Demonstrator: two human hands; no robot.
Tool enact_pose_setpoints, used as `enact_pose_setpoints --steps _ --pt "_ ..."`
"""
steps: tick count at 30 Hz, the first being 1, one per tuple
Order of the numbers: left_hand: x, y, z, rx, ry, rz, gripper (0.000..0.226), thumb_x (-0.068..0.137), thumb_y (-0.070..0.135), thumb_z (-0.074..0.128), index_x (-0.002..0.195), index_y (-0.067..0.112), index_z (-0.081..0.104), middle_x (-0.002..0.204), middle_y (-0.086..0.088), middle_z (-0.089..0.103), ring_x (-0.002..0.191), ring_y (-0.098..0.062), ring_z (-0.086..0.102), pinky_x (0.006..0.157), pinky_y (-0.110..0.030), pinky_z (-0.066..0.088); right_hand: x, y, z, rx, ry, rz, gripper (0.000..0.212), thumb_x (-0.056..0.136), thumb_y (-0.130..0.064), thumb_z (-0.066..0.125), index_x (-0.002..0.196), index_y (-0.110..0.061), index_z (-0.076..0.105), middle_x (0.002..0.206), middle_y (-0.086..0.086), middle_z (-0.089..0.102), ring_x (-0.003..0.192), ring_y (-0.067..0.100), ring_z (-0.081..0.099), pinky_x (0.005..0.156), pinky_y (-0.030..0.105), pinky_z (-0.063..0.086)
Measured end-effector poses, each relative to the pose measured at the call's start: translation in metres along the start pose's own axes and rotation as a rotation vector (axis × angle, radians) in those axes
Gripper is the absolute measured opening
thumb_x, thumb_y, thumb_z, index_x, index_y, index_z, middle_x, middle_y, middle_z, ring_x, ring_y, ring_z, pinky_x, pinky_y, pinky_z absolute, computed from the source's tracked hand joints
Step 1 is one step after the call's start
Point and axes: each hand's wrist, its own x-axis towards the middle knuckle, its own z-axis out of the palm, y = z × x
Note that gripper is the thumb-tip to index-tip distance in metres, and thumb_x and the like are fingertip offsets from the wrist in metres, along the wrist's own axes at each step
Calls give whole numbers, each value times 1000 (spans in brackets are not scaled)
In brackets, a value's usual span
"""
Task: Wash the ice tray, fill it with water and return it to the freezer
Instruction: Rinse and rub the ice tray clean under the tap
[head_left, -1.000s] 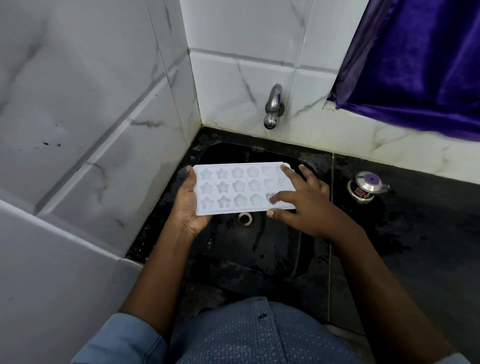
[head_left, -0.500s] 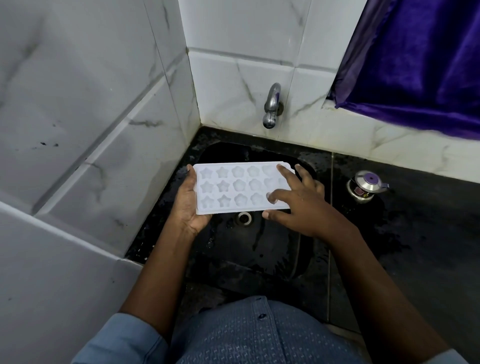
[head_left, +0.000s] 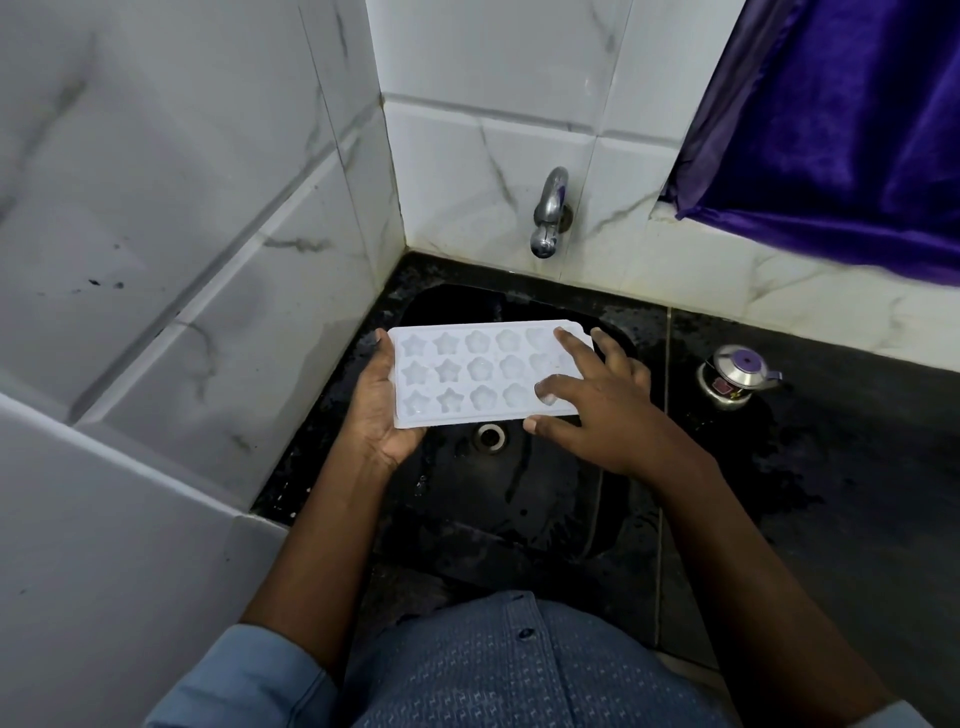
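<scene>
The white plastic star-mould ice tray (head_left: 467, 374) has hardly moved: the left hand (head_left: 382, 410) grips its end, the right hand (head_left: 597, 410) rubs it with spread, open fingers (head_left: 571, 353); washing, I judge, continues.

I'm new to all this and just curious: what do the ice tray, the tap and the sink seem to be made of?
The ice tray looks like white, faintly translucent plastic or silicone, matte, with moulded star and flower cells. The tap is shiny silvery metal, shown by its bright highlights. The sink is black and wet-glossy, perhaps stone or composite; hard to tell.
</scene>
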Motion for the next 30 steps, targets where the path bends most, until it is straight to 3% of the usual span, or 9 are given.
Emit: enact_pose_setpoints --steps 11,17,20,30 --pt "-2 3 2 1 29 8 73 107 66 27 139 10 62 132 -15 73 116 -32 73 84 -50 65 -1 -1 -4 -49 -44 16 52 94 -74 49 133 -43 62 175 -4 -3 159 27 -18 122 55 -3" --pt "-2 2 -1 24 17 6 78 107 68 26 148 8 55 140 -18 67 127 -37 66 95 -54 60 0 -3 -2 5 2 13 44 93 -74 51 120 -42 64 175 -5 -1 159 25 -18 121 54 -4" --pt "-2 3 -2 32 19 4 77 107 68 27 146 9 57 138 -17 69 126 -36 67 91 -52 62 -1 -1 -2 -28 -30 11 48 93 -75 50 127 -45 63 176 -4 -1 159 26 -17 121 55 -4" --pt "-2 3 -1 14 -9 -9 80 107 68 24 148 7 55 138 -18 68 121 -34 70 87 -50 63 -3 -1 0 15 42 4 40 94 -71 54 119 -42 66 175 -7 2 159 25 -14 121 53 -3"
